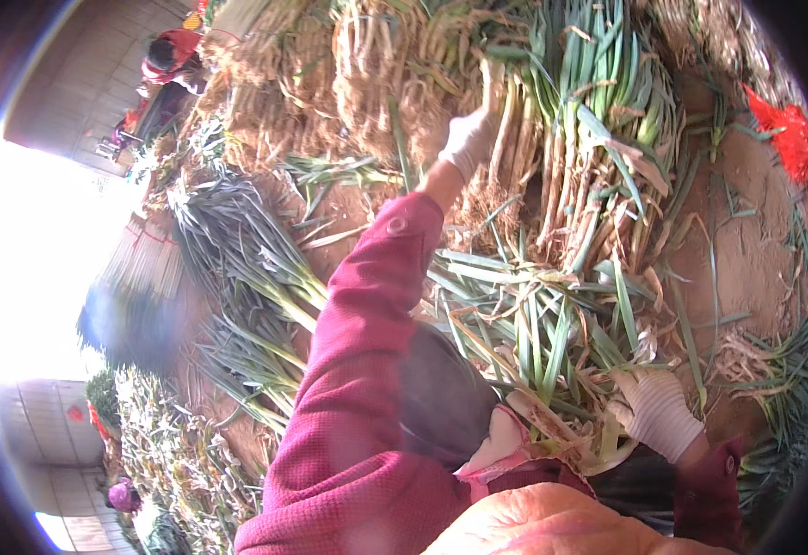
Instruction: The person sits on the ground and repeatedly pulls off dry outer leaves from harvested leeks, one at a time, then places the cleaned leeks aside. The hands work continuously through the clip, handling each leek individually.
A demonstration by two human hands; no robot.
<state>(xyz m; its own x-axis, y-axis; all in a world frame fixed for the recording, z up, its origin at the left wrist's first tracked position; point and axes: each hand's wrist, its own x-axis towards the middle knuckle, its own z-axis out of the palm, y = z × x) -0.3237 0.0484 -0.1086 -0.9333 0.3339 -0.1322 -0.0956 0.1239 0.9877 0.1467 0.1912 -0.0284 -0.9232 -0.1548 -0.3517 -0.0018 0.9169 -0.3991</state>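
Observation:
My left hand (472,139), in a white glove, reaches out to a long heap of leeks or large green onions (515,132) and touches the pale stalk of one; whether its fingers close round it cannot be told. My right hand (657,409), in a white ribbed glove, is low at the right beside loose green leaves and dry peelings (549,340). Its fingers are bent near a leaf, and a grip cannot be made out. Stalks with green tops (605,62) lie just beyond the left hand, their roots towards me.
Trimmed green onions (237,229) lie on the soil at left, near a tied bundle (147,257). More small onions (778,374) are at right. A red plastic bag (789,139) lies upper right. A person in red (171,59) is at upper left, another in a purple head covering (124,494) lower left.

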